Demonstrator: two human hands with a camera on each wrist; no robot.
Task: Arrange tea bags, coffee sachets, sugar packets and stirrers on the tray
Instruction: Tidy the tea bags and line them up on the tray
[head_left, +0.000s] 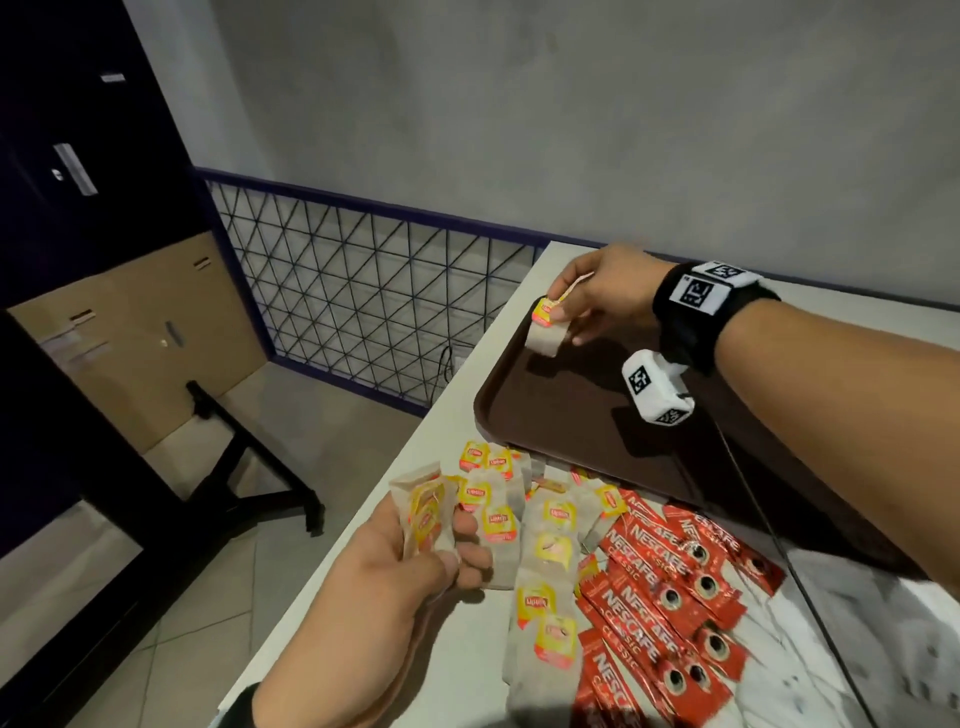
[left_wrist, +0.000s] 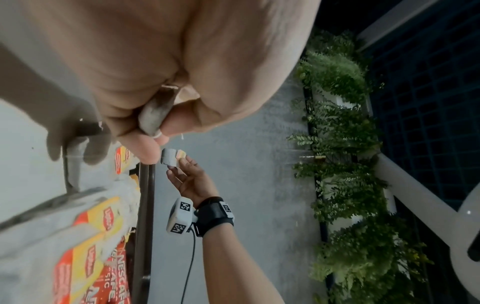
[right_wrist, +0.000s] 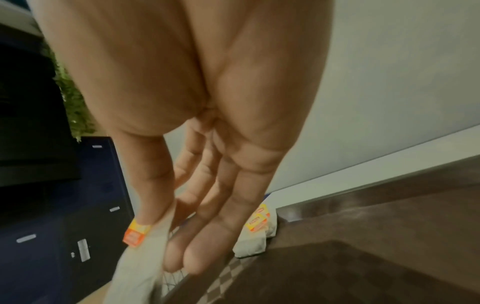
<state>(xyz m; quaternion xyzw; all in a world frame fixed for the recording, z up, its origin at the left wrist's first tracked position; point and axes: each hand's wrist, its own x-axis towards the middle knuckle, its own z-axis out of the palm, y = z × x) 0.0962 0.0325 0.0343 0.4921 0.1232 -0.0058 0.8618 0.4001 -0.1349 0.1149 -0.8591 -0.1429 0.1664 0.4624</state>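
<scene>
**Tray loading: barely begun, first tea bag over the tray**

Your right hand (head_left: 602, 296), upper centre-right of the head view, pinches one tea bag (head_left: 545, 330) by its yellow tag between thumb and forefinger; the other fingers hang loose. The bag dangles over the far left corner of the brown tray (head_left: 597, 441), seemingly not yet laid down. The right wrist view shows what looks like two tea bags (right_wrist: 255, 232) lying at the tray's rim, centre-right of that frame; whether they rest inside the tray or just beside it, I cannot tell.

Your left hand (head_left: 395, 587), lower centre of the head view, has its grip closed round a small bunch of tea bags (head_left: 423, 514), held just above the surface (head_left: 332, 649).

Tray interior visible in the head view: bare brown, nothing arranged.

Still off the tray: the loose tea bag pile (head_left: 540, 551) at lower centre, and the red coffee sachets (head_left: 670, 597) fanned just right of it, some touching the tray's near edge.

Sugar packets and stirrers: none identifiable in any view.

Judgement: tea bags only just started; coffee, sugar and stirrers all remain.
</scene>
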